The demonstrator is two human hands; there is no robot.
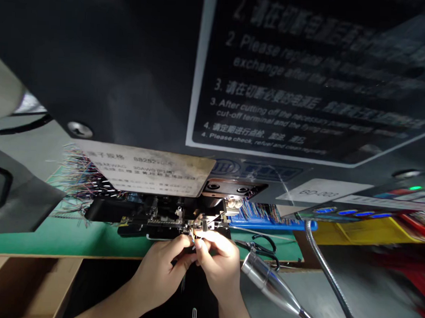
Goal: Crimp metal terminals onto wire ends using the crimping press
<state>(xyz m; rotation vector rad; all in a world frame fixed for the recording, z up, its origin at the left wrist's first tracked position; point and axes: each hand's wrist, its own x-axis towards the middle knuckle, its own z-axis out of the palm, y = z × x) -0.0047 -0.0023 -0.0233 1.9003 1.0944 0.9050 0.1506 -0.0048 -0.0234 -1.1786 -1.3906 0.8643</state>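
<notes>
My left hand (164, 262) and my right hand (222, 261) meet under the head of a dark crimping machine (141, 79). Both are closed, thumb against fingers. Thin wires (193, 236) with pale and coloured ends stick up between the fingertips, and both hands pinch them. Just beyond the fingertips lies the lit metal tooling (205, 223) of the machine. Whether the wire ends touch it I cannot tell. Below the hands, thin strands hang in front of my dark clothing.
Black-handled scissors (264, 249) lie on the green mat (97, 241) to the right. A metal lamp (270, 278) reaches in beside my right hand. Wire bundles (78, 178) lie at the left; others are by a blue tray (276, 224). Further right is a yellow bin (358, 231); lower left, a cardboard box (63, 284).
</notes>
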